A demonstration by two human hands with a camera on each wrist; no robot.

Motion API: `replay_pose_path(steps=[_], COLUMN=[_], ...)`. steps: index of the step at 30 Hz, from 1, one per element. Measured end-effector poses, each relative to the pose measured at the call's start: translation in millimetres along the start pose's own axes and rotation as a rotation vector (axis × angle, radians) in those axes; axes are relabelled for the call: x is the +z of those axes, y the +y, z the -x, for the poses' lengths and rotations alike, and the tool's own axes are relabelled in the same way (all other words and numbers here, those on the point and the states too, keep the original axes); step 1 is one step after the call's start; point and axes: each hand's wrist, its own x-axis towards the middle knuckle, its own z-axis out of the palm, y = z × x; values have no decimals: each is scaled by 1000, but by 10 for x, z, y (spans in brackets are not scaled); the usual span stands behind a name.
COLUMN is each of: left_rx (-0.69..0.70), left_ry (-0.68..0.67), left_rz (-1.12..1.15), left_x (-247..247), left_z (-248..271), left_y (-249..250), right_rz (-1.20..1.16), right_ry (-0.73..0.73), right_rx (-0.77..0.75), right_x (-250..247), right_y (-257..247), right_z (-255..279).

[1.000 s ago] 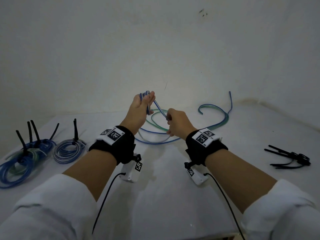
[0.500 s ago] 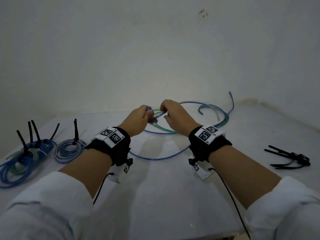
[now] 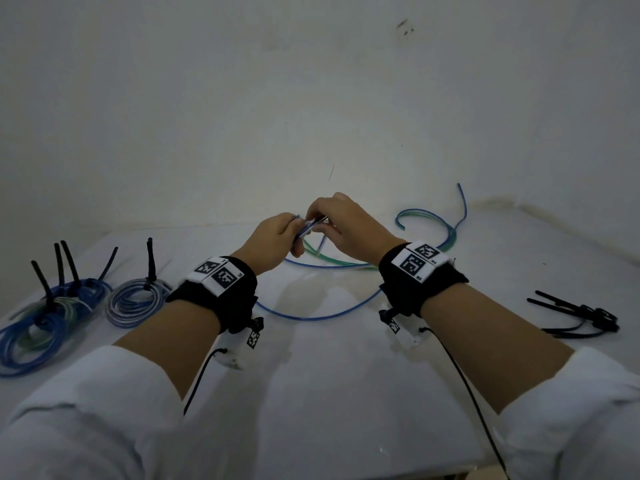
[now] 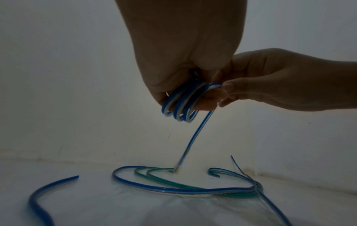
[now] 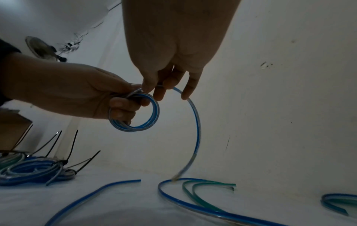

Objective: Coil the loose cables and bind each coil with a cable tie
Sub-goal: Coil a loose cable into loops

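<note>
Black cable ties (image 3: pixel 576 315) beside bound coils (image 3: pixel 135 299)

Left hand (image 5: pixel 73 93) around small blue coil (image 5: pixel 142 113), right hand (image 5: pixel 170 71) pinching its trailing strand.

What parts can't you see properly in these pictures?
- Head view: the coil is mostly hidden between the left hand and right hand.
- Left wrist view: the blue cable runs off the bottom edge.
- Right wrist view: the bound coils are cut by the left edge; their number is unclear.
</note>
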Motion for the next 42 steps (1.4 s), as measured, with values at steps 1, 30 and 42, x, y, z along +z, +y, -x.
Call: replay_pose_path(steps=[1, 30, 42], left_rx=[1, -161, -178], left_ry=[10, -100, 153], left_rz=[7, 819, 1189], left_x=[-1, -50, -65], left_z=[-2, 13, -91], left_y=[-4, 109, 96], right_rz=[-38, -84, -310], right_ry=[4, 168, 19], right_rx=[21, 289, 251], right_x=[-8, 63, 107], right_y=[-9, 170, 83], right_z=[2, 83, 200])
